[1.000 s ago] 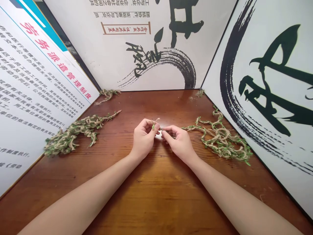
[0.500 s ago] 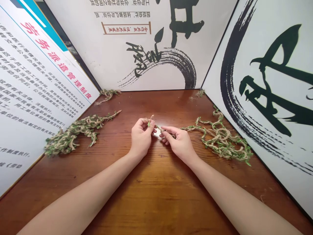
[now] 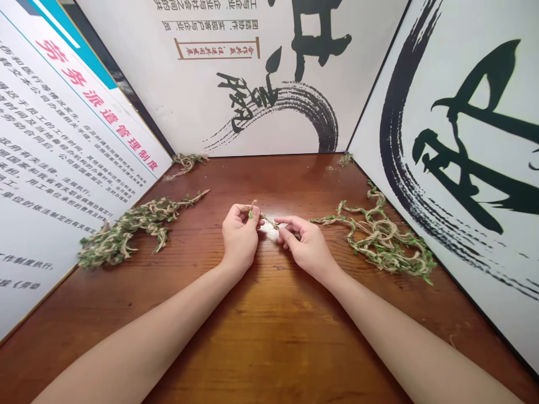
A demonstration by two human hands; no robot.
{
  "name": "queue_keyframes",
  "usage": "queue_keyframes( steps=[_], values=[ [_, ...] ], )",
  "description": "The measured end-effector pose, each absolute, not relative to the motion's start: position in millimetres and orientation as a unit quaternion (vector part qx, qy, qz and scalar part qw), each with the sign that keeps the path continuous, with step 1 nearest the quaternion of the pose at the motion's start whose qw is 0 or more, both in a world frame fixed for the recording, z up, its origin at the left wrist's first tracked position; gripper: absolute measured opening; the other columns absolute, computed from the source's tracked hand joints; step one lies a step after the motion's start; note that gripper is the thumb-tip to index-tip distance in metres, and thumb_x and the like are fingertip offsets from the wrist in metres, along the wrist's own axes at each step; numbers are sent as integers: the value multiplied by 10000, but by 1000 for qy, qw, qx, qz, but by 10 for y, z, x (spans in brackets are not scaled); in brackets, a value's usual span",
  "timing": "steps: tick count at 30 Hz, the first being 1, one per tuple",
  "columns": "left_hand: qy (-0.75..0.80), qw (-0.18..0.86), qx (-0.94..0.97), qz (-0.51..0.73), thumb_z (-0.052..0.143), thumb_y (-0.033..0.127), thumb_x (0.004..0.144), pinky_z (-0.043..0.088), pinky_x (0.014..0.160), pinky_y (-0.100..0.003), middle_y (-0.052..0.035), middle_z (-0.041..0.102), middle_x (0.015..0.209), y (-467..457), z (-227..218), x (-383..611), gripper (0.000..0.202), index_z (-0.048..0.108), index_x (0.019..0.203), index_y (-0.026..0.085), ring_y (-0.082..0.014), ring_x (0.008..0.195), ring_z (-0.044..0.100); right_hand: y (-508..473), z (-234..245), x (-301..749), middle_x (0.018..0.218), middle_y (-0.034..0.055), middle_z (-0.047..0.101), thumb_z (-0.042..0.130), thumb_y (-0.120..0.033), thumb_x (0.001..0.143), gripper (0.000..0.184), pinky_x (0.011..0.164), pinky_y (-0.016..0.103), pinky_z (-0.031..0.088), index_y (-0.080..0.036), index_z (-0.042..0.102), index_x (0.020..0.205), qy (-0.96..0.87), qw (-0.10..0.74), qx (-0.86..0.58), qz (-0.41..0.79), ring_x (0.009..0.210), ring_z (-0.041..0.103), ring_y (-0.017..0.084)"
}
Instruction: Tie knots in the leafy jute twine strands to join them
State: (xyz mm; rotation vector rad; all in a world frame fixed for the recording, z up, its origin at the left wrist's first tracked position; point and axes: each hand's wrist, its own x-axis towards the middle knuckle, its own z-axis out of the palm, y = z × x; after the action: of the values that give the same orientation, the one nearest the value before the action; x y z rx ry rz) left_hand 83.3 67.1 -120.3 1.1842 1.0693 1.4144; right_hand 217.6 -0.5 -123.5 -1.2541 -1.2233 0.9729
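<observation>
Between my two hands runs a thin tan twine with small green leaves, a leafy twine point(image 3: 268, 221). My left hand point(image 3: 241, 233) pinches its end between thumb and fingers, and a short tip with a green leaf sticks up there. My right hand point(image 3: 306, 244) is closed on the twine a little to the right, thumb against the fingers. From behind that hand the strand seems to lead to a loose tangle of leafy twine point(image 3: 385, 241) on the right of the table. Part of the strand is hidden by my right fingers.
A bundle of leafy twine point(image 3: 126, 233) lies on the wooden table point(image 3: 261, 336) at the left. Smaller scraps point(image 3: 188, 163) are in the back left corner, and a green tuft point(image 3: 346, 159) is at the back right. Printed panels point(image 3: 269, 123) wall the table on three sides.
My left hand has moved slightly left, so the stretch of twine between the hands is longer. My right hand has shifted its fingers a little.
</observation>
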Motion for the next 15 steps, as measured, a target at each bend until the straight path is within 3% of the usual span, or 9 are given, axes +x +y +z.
queue_keyframes(
  steps=[9,12,15],
  values=[
    [479,450,526,539,650,271,891,526,663,-282,-7,624,747,718,-1239,810,133,568,844,178,-139,672,611,-12,-1233,2166,726,-12,656,555,-198,887,411,719,329,530,-184,577,1297,-526,555,-522,379,698,636,170],
    [498,346,591,532,642,238,883,561,865,-380,-80,678,1011,671,-1199,797,168,597,1033,175,-200,942,669,-16,-1238,2169,837,20,681,559,-201,898,490,745,350,538,-190,522,1386,-535,553,-533,352,728,638,174],
    [407,131,720,547,615,161,878,419,1160,-519,-128,614,1323,550,-1127,772,390,556,1262,192,-260,1300,564,-29,-1236,2176,903,30,684,558,-165,886,531,784,357,542,-206,507,1413,-561,542,-524,342,783,652,178]
  ],
)
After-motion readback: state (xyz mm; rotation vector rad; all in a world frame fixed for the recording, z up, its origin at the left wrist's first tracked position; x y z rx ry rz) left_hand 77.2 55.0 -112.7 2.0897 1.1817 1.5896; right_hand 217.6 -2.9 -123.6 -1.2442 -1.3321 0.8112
